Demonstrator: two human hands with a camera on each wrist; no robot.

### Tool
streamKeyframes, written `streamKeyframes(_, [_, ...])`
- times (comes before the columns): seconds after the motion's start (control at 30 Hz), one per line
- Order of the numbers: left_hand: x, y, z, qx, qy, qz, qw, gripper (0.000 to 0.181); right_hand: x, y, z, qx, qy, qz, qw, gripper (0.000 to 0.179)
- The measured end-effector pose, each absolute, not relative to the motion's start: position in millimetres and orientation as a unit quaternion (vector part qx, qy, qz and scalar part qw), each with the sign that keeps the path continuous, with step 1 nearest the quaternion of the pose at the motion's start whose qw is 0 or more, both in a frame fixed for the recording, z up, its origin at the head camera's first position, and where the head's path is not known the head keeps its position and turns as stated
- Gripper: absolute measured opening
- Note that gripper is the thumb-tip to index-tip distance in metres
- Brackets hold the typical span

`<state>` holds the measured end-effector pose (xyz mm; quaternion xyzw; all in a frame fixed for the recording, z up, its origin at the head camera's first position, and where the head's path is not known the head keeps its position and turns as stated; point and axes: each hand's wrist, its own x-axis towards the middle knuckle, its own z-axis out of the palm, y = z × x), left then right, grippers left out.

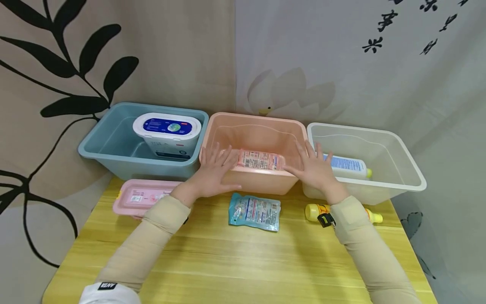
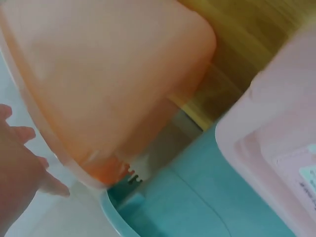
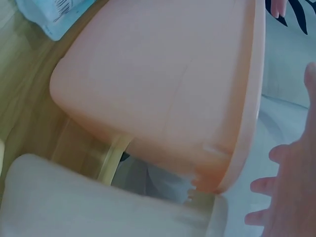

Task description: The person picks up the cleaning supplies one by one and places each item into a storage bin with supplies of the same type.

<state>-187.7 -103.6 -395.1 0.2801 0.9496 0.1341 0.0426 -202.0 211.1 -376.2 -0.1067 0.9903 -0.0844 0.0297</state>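
Both hands reach out over the peach bin [image 1: 262,185], with a pink-and-white packet [image 1: 260,160] lying inside it. My left hand [image 1: 214,173] spreads its fingers above the bin's left end, near the blue bin [image 1: 114,158]. Over the right end, my right hand [image 1: 315,169] has its fingers fanned out, overlapping the white bin's near left corner. Neither hand holds anything. Both wrist views show the left hand [image 2: 19,173] and right hand [image 3: 291,182] beyond the peach bin's rim, fingers apart. In front of the bin lies a teal pouch [image 1: 254,212] on the table.
A white-and-blue box [image 1: 167,133] stands in the blue bin. The white bin [image 1: 395,185] holds a white bottle [image 1: 347,166]. A pink lidded box [image 1: 142,196] lies below the left forearm; a yellow bottle [image 1: 313,212] is partly hidden under the right. Curtains hang behind the table [image 1: 243,270].
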Motion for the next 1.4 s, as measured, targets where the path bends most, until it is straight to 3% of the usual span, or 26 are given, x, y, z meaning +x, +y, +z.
streamKeyframes(0.47, [-168, -82, -413, 0.379, 0.918, 0.114, 0.027, 0.09, -195, 237, -388, -0.088, 0.991, -0.089, 0.037, 0.09])
streamKeyframes(0.73, [-165, -75, -414, 0.408, 0.906, 0.094, -0.07, 0.092, -191, 250, -395, -0.085, 0.992, -0.086, 0.042, 0.091])
streamKeyframes(1.1, [-156, -63, -432, 0.501, 0.861, 0.059, -0.063, 0.089, -189, 263, -398, -0.08, 0.991, -0.09, 0.06, 0.091])
streamKeyframes(1.4, [-153, -60, -455, 0.533, 0.844, 0.033, -0.046, 0.086, -189, 271, -403, -0.111, 0.988, -0.09, 0.054, 0.075])
